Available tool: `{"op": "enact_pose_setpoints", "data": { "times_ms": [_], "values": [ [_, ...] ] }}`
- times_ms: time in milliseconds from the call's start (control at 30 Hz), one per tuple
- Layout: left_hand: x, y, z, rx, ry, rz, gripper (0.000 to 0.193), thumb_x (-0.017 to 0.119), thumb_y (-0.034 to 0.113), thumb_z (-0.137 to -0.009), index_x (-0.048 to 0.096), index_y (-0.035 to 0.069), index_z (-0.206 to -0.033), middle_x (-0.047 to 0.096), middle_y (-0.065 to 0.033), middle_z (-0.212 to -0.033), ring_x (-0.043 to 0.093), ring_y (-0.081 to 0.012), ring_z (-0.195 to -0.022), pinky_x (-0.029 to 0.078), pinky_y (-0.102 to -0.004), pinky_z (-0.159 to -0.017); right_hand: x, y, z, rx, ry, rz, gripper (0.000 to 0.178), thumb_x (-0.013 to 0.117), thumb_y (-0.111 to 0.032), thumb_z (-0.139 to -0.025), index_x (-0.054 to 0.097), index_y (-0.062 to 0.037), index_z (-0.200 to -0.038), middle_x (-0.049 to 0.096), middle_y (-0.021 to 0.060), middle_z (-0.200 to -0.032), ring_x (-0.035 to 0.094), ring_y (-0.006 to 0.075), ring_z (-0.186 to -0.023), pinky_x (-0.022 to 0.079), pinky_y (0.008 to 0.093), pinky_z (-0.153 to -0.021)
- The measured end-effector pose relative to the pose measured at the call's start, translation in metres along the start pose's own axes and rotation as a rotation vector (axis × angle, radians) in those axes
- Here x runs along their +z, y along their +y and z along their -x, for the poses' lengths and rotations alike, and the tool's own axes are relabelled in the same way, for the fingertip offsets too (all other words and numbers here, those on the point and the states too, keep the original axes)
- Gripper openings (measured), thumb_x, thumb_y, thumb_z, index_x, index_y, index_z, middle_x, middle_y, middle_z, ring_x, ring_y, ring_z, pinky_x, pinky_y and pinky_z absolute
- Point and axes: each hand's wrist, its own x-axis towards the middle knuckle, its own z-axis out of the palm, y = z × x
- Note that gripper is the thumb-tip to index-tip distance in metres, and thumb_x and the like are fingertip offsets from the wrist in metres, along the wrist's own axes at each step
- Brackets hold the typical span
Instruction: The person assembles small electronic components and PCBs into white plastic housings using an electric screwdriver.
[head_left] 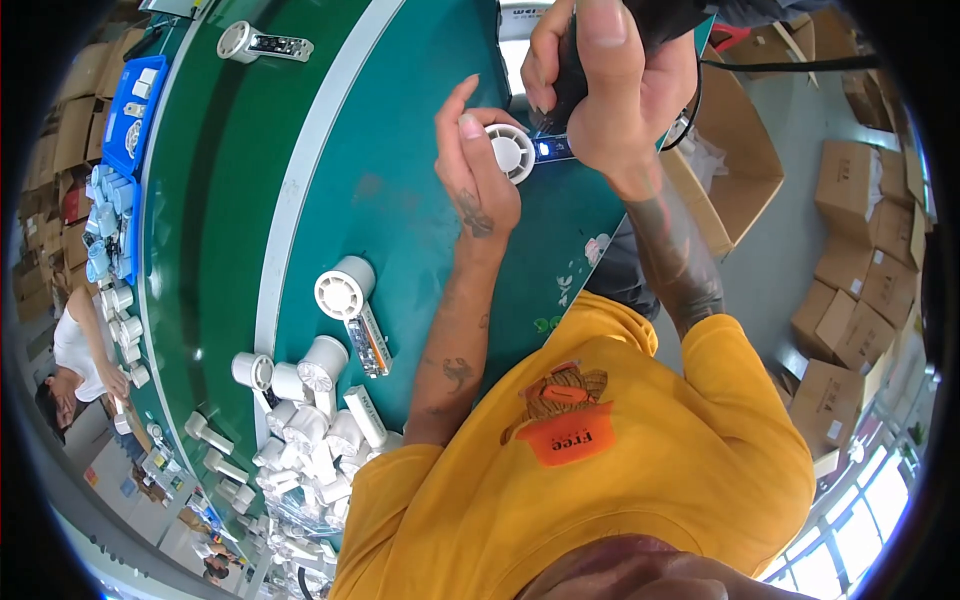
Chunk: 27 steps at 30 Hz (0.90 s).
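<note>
My left hand (478, 170) curls around the round head of a white handheld fan (511, 152), thumb and fingers closed on it. The fan's handle lies open, showing a circuit board (550, 149) with a bright bluish-white light. Just over that board, my right hand (625, 100) is wrapped around a black handheld tool (572, 75), whose working tip I cannot make out. The right hand covers the far end of the fan's handle. Left of my left forearm, another white fan (341, 292) rests on the green tabletop with its board (368, 347) exposed.
White fans and casings (310, 430) are heaped at the table's lower left. A green conveyor (215, 230) carries an opened fan (265, 43). Beyond it are blue trays (128, 120) and a co-worker in white (85, 345). Cardboard cartons (725, 150) stand at right; a black cable (790, 66) runs there.
</note>
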Motion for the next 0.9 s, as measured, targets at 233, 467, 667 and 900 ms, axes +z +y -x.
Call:
{"op": "enact_pose_setpoints", "data": {
  "times_ms": [233,467,667,900],
  "values": [
    [0.002,0.001,-0.001,0.048,-0.020,-0.006,0.050,0.031,0.029,-0.111,0.044,-0.007,-0.142,0.070,-0.0130,-0.087,0.064,-0.0157,-0.079,0.052,-0.0274,-0.072,-0.001,-0.003,0.014,-0.063,0.063,-0.018,0.051,0.067,-0.027,-0.099,0.046,0.0085,-0.129,0.061,0.0070,-0.072,0.056,0.0114,-0.057,0.043,0.0237,-0.055],
    [-0.003,-0.002,0.000,0.003,-0.007,-0.059,0.050,0.031,0.029,-0.111,0.044,-0.007,-0.143,0.068,-0.0132,-0.084,0.065,-0.0166,-0.075,0.053,-0.0284,-0.070,0.012,-0.058,-0.028,-0.141,0.194,-0.020,0.051,0.066,-0.041,-0.099,0.051,0.0031,-0.119,0.056,0.0063,-0.063,0.050,0.0119,-0.044,0.041,0.0251,-0.042],
    [0.001,0.004,-0.001,-0.004,-0.030,-0.060,0.050,0.031,0.029,-0.111,0.045,-0.007,-0.142,0.068,-0.0130,-0.083,0.065,-0.0166,-0.074,0.052,-0.0275,-0.069,-0.011,-0.024,-0.058,-0.121,0.026,0.157,0.023,0.061,-0.023,-0.106,0.052,-0.0024,-0.105,0.055,0.0023,-0.060,0.049,0.0090,-0.043,0.040,0.0238,-0.041],
    [-0.005,0.002,-0.002,0.008,-0.021,-0.071,0.047,0.032,0.026,-0.111,0.045,-0.005,-0.144,0.068,-0.0123,-0.085,0.065,-0.0164,-0.075,0.053,-0.0279,-0.070,-0.001,-0.038,-0.018,0.072,0.128,-0.117,0.033,0.057,-0.033,-0.107,0.050,-0.0004,-0.112,0.053,0.0060,-0.059,0.048,0.0128,-0.041,0.042,0.0262,-0.041]
  ]
}}
